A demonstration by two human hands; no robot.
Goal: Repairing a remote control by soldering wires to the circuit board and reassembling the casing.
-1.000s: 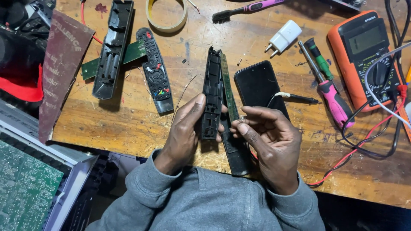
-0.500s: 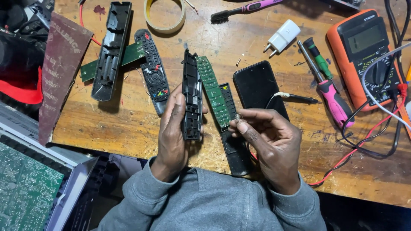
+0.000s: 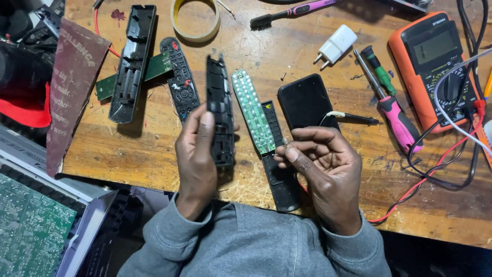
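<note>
The left hand (image 3: 197, 154) grips a black remote shell (image 3: 220, 110), held upright above the worktop (image 3: 128, 149), thumb pressed on its lower part. The right hand (image 3: 323, 169) pinches the lower end of a green circuit board (image 3: 252, 112) between its fingertips, the board slanting up and away just beside the shell without touching it. Under the board lies a second black shell half (image 3: 279, 169). A dark phone (image 3: 306, 101) lies just beyond the right hand.
</note>
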